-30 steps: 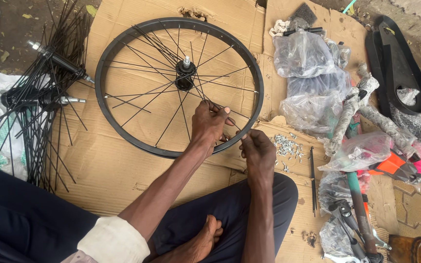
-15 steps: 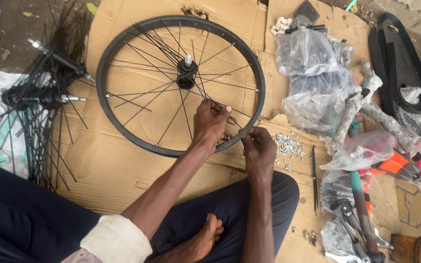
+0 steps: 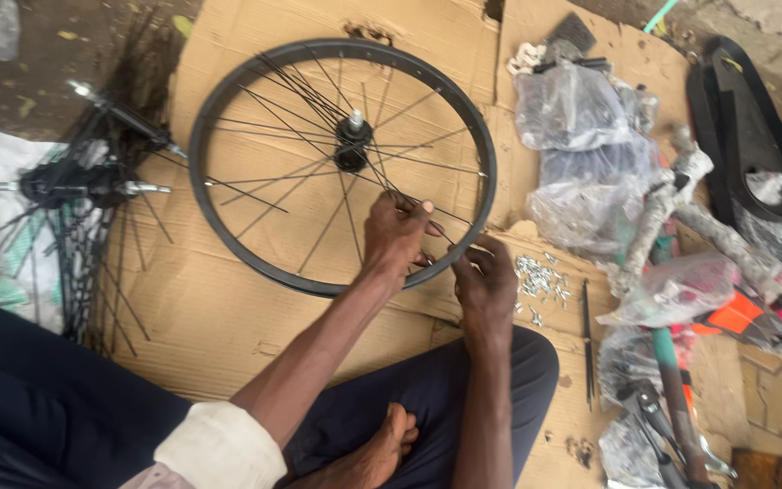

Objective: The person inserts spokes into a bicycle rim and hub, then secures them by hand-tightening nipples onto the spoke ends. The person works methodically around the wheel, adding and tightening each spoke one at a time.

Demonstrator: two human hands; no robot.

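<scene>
Cardboard (image 3: 228,308) floor setup, bagged parts (image 3: 572,109) nearby; both left hand (image 3: 397,237) and right hand (image 3: 484,285) pinching a spoke (image 3: 441,231) at the wheel rim (image 3: 228,244).

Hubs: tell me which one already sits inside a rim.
The hub at the middle of the black rim; the loose hubs lie left with bare spokes.

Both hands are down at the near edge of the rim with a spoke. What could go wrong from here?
The pile of small silver nipples lies loose on the cardboard right beside the right hand; a nudge could scatter them. Several spokes hang unfastened from the hub, so the left hand could snag or bend one, or lace the wrong rim hole.
</scene>
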